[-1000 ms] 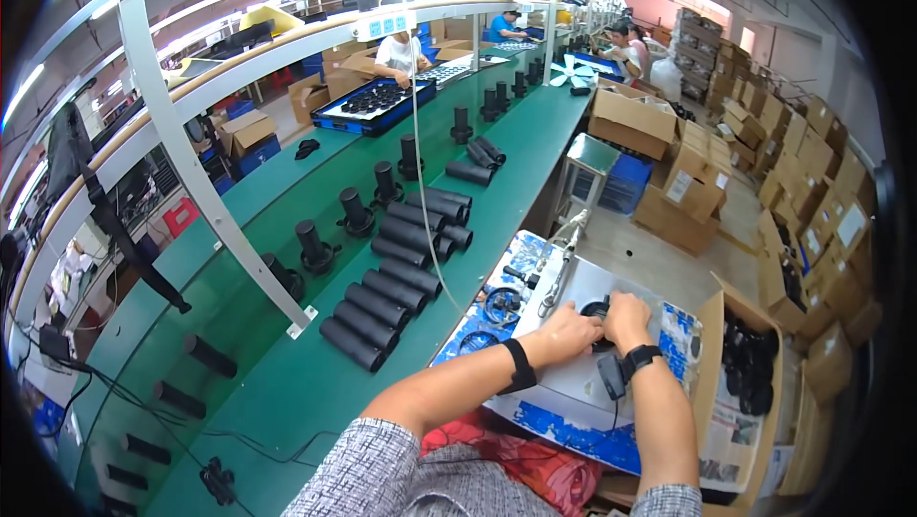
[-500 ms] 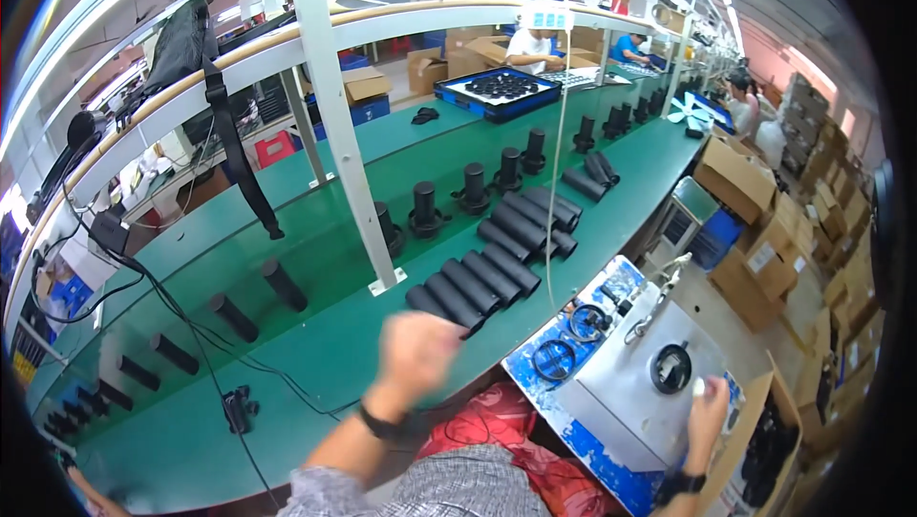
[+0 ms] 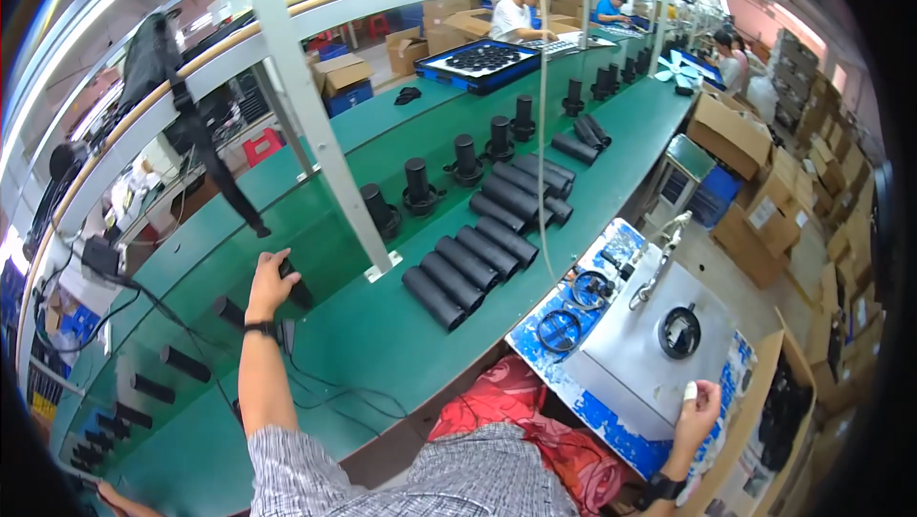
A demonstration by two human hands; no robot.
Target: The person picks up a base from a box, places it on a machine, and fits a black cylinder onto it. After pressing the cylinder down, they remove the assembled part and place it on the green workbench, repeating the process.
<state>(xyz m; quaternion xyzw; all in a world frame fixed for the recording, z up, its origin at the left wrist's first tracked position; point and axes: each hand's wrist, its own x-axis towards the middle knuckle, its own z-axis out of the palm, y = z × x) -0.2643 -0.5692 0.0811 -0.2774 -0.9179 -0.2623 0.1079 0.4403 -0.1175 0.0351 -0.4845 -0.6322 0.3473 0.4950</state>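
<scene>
Down at the lower left edge of the frame, another person's hand (image 3: 119, 498) reaches in beside the green desk (image 3: 215, 445). Just above it, a slanting row of dark cylinders (image 3: 186, 364) runs up toward the middle left; whether they stand or lie is hard to tell through the bent edge of the view. A black strap (image 3: 218, 173) hangs over this side from the upper left. At the row's upper end, left of centre, the left hand (image 3: 266, 290) curves its thumb and fingers about the top of a black tube (image 3: 300, 291); it touches the tube, but how firmly it pinches cannot be told. Further right, more tubes stand upright in wide round bases (image 3: 417, 190), and near the centre a group of thick black pipes (image 3: 435, 297) lies side by side. Above them, a blue tray (image 3: 435, 72) holds small dark parts. Right of centre, two black rings (image 3: 559, 331) rest next to a silver metal box (image 3: 626, 369) with a black round fitting (image 3: 679, 333) on its top. Near the box's lower right corner, the right hand (image 3: 699, 414) is half spread, fingers loosely bent, one tip wrapped in white. Beyond it, a cardboard carton (image 3: 734, 455) contains black pieces.
</scene>
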